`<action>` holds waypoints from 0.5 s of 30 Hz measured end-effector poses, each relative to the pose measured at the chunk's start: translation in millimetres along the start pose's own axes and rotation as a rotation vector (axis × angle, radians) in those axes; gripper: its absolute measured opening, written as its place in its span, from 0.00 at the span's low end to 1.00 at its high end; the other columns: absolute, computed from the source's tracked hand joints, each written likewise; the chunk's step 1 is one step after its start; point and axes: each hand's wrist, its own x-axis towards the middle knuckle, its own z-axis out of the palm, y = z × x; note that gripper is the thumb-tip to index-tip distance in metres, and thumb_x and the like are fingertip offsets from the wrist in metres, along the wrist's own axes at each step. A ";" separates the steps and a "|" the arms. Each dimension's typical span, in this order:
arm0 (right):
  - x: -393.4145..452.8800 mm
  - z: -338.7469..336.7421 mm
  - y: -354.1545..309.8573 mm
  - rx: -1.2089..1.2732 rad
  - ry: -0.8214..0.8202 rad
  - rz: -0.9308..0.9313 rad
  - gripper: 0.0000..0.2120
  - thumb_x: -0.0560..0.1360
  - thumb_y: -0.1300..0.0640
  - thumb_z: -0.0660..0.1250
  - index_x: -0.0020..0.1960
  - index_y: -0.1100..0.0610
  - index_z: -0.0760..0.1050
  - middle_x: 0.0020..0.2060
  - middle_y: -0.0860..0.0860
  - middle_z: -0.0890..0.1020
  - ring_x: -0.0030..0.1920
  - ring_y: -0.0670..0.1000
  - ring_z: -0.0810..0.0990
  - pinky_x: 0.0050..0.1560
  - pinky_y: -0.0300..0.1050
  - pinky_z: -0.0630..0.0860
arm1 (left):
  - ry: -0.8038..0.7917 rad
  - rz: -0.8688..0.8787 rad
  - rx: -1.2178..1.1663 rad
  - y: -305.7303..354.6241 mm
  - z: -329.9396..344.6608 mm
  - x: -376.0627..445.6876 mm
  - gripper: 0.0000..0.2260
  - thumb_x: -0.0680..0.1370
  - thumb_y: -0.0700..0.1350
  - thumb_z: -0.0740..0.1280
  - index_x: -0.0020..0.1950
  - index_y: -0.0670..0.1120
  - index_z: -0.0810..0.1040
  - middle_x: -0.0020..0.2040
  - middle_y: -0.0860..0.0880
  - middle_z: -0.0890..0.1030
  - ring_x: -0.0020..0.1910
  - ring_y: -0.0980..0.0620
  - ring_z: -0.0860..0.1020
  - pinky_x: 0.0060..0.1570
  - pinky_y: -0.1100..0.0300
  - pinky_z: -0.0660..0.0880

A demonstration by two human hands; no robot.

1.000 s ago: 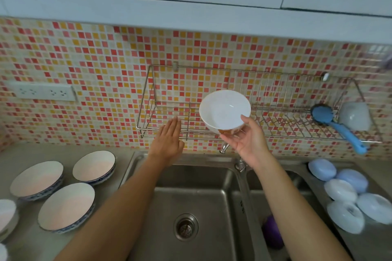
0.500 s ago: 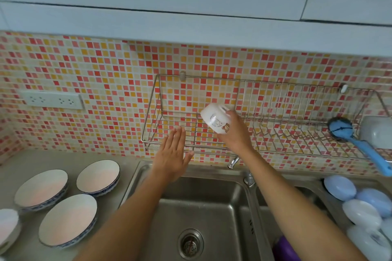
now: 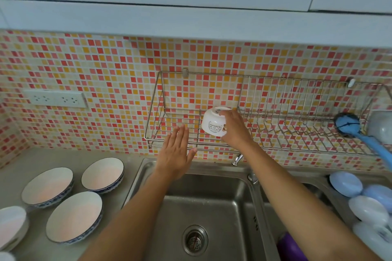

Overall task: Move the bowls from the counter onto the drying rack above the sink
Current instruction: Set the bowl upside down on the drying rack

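Note:
A wire drying rack (image 3: 275, 133) hangs on the tiled wall above the sink. My right hand (image 3: 234, 129) grips a small white bowl (image 3: 213, 122) with a bear print, turned upside down on the rack's left section. My left hand (image 3: 177, 152) hovers flat and open just in front of the rack's lower left rail, holding nothing. Three white bowls with blue-patterned rims sit on the counter at the left (image 3: 47, 186) (image 3: 102, 172) (image 3: 74, 217). Another white bowl (image 3: 11, 225) shows at the left edge.
A steel double sink (image 3: 212, 207) lies below, with a tap (image 3: 237, 158) behind it. A blue dish brush (image 3: 360, 135) and a white cup (image 3: 381, 127) rest at the rack's right end. Pale blue and white dishes (image 3: 360, 199) are stacked at the right.
My right hand turned the white bowl from facing me to upside down and lowered it onto the rack's left section. My left hand stayed open near the rack's front rail.

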 end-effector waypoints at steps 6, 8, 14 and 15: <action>-6.8 -1.6 6.4 0.130 -0.015 0.020 0.36 0.68 0.63 0.75 0.73 0.56 0.65 0.73 0.53 0.65 0.73 0.55 0.63 0.70 0.51 0.65 | -0.016 -0.006 0.012 1.1 -1.9 0.0 0.33 0.76 0.65 0.34 0.76 0.47 0.34 0.77 0.48 0.35 0.74 0.50 0.32 0.72 0.54 0.33; -8.8 -1.6 6.8 0.103 -0.032 0.034 0.32 0.73 0.59 0.72 0.74 0.56 0.64 0.75 0.52 0.63 0.75 0.54 0.61 0.72 0.53 0.64 | -0.024 -0.008 0.011 1.1 -2.2 -0.3 0.34 0.76 0.65 0.33 0.76 0.47 0.34 0.77 0.48 0.35 0.74 0.50 0.32 0.72 0.54 0.33; -41.5 17.5 -6.3 -0.330 0.076 -0.034 0.32 0.82 0.39 0.45 0.80 0.55 0.49 0.79 0.53 0.51 0.79 0.55 0.48 0.76 0.59 0.54 | -0.018 -0.003 0.012 2.5 -3.2 -3.0 0.37 0.72 0.66 0.29 0.75 0.46 0.34 0.76 0.47 0.34 0.74 0.49 0.32 0.72 0.53 0.34; -51.1 23.3 -8.4 -0.373 0.101 -0.064 0.32 0.82 0.39 0.43 0.80 0.56 0.49 0.79 0.54 0.51 0.79 0.55 0.47 0.77 0.59 0.50 | -0.012 0.001 0.016 2.3 -3.0 -4.2 0.37 0.72 0.66 0.29 0.75 0.45 0.34 0.76 0.47 0.34 0.74 0.49 0.32 0.72 0.53 0.33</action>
